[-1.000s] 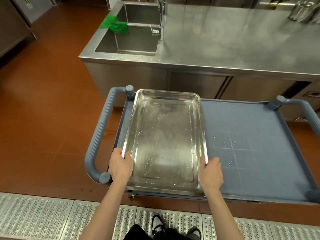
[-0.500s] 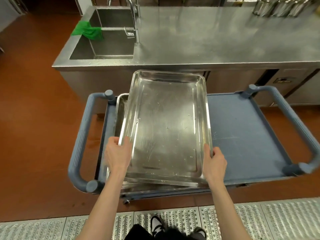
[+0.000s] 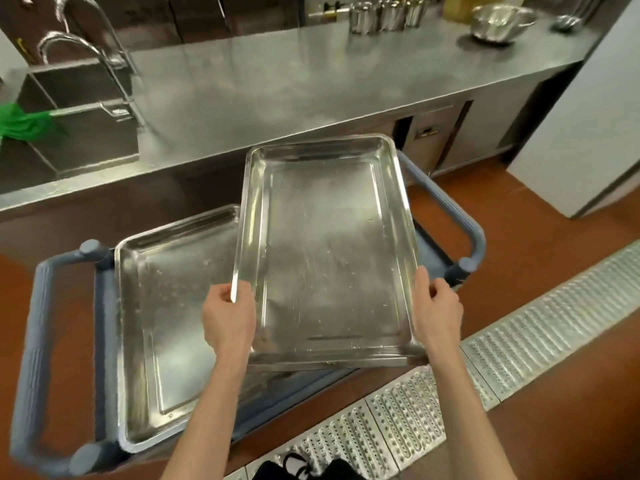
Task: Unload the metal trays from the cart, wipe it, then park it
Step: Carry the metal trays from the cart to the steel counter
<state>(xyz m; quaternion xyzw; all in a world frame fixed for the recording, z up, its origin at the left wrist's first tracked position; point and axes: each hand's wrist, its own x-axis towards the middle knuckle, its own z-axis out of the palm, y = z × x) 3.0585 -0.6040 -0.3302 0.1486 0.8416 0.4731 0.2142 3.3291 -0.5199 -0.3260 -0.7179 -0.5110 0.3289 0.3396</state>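
Observation:
I hold a shallow metal tray (image 3: 329,244) in the air above the right half of the blue cart (image 3: 104,327). My left hand (image 3: 228,317) grips the tray's left rim near the front corner. My right hand (image 3: 438,311) grips its right rim. A second metal tray (image 3: 173,306) lies flat on the cart's left half, partly hidden under my left forearm. The lifted tray covers most of the cart's right side.
A long steel counter (image 3: 284,91) runs behind the cart, with a sink (image 3: 79,133) and faucet at the left and a green cloth (image 3: 24,124) on the sink edge. Steel cups (image 3: 384,15) and bowls (image 3: 502,22) stand at the back right. A white unit (image 3: 588,116) stands right. A metal floor grate (image 3: 485,368) runs by my feet.
The top tray has risen off the stack and swung right, uncovering the tray beneath it. My view has turned to the right along the counter.

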